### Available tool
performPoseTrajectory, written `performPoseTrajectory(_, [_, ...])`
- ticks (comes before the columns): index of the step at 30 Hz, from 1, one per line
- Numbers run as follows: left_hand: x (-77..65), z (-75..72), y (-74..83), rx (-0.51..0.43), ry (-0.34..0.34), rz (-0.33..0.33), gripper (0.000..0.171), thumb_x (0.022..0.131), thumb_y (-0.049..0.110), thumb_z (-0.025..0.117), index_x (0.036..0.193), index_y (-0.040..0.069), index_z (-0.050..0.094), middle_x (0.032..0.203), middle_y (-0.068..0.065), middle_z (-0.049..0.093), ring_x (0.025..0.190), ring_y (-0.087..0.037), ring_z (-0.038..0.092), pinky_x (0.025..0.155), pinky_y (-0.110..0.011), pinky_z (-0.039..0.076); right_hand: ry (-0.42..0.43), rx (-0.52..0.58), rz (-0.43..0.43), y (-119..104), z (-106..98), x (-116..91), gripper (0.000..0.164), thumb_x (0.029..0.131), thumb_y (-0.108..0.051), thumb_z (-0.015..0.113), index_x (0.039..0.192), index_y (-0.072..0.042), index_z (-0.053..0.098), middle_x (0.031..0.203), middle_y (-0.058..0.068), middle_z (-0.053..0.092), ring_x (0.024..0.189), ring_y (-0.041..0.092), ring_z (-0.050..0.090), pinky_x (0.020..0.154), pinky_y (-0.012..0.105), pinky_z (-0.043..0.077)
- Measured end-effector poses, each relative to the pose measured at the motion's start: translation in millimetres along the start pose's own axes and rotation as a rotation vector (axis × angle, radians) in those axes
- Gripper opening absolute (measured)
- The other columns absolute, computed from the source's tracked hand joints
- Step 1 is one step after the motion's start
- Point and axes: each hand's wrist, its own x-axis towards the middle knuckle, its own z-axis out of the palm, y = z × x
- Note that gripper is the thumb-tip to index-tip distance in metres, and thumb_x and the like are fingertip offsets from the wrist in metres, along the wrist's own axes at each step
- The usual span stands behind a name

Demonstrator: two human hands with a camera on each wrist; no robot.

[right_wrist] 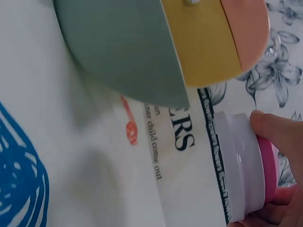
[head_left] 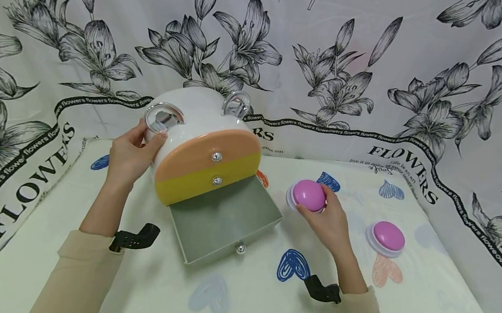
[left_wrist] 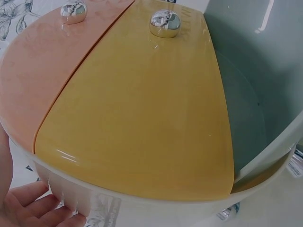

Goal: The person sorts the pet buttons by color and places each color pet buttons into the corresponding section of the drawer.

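A rounded white drawer box (head_left: 182, 101) with silver ear-like rings stands at centre left, tilted in the head view. Its front carries an orange drawer (head_left: 195, 155) and a yellow drawer (head_left: 200, 184), each with a silver knob. Below them a grey-green drawer (head_left: 223, 226) is pulled out, bare inside. My left hand (head_left: 136, 153) grips the box's left side near one ring, thumb toward the front; its fingertips lie along the white shell in the left wrist view. To the right of the drawer, my right hand (head_left: 328, 218) holds a pink push button (head_left: 309, 195) with a white base by its edge.
Another pink push button (head_left: 388, 237) with a white base lies farther right on the pale heart-print cloth (head_left: 242, 307). Behind, a white curtain (head_left: 314, 101) with black flower drawings hangs down to the cloth. Black camera mounts (head_left: 137, 236) jut from both wrists.
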Motion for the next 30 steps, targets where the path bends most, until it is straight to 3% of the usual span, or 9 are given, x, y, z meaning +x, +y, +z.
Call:
performPoseTrajectory(12, [0.5, -0.4, -1.2, -0.005, 0.001, 0.003, 0.076, 0.083, 0.053, 0.058, 0.144, 0.02, 0.029, 0.149, 0.008, 0.025, 0.135, -0.012, 0.03, 0.103, -0.031, 0.037, -0.041, 0.003, -0.116, -32, 18, -8, 0.081, 0.076, -0.031, 0.075, 0.14, -0.005, 0.032, 0.137, 0.015, 0.044, 0.121, 0.031, 0.048, 0.09, 0.045, 0.049])
performPoseTrajectory(30, [1.4, -0.8, -2.4, -0.01, -0.007, 0.018, 0.074, 0.084, 0.051, 0.057, 0.144, 0.021, 0.027, 0.15, 0.008, 0.024, 0.135, -0.014, 0.029, 0.104, -0.033, 0.036, -0.22, -0.042, -0.225, -69, 55, -13, 0.078, 0.071, -0.032, 0.079, 0.135, -0.008, 0.041, 0.127, 0.007, 0.052, 0.11, 0.023, 0.055, 0.085, 0.038, 0.053])
